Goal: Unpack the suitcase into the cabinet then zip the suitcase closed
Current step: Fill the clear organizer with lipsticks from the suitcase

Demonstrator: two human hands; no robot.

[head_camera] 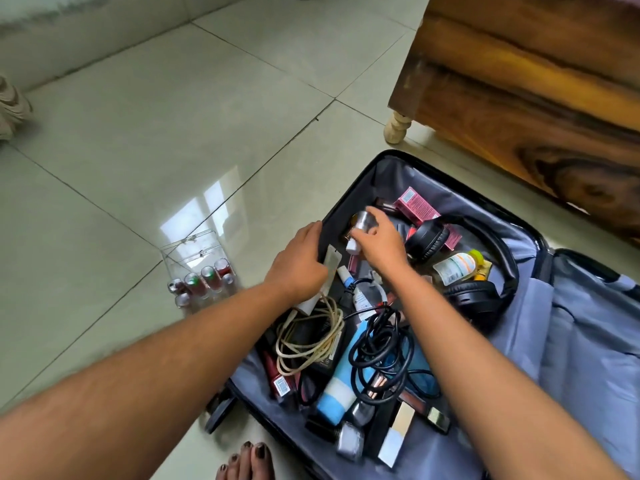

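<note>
An open dark suitcase (pixel 530 233) with grey lining lies on the tiled floor, full of cosmetics, cables and black headphones (pixel 478 299). My right hand (pixel 379 245) is over its far left corner, fingers closed on a small silver-capped bottle (pixel 363 221). My left hand (pixel 299 261) rests on the suitcase's left rim, gripping a flat grey packet (pixel 331 259) against it. A clear plastic organiser (pixel 199 251) with several small red bottles stands on the floor left of the suitcase.
A wooden cabinet (pixel 519 91) on pale turned legs stands at the upper right, close behind the suitcase. A white cable coil (pixel 311 336), a black cable bundle (pixel 381 355) and a blue tube (pixel 339 393) fill the near part. My bare toes (pixel 249 462) are at the bottom edge.
</note>
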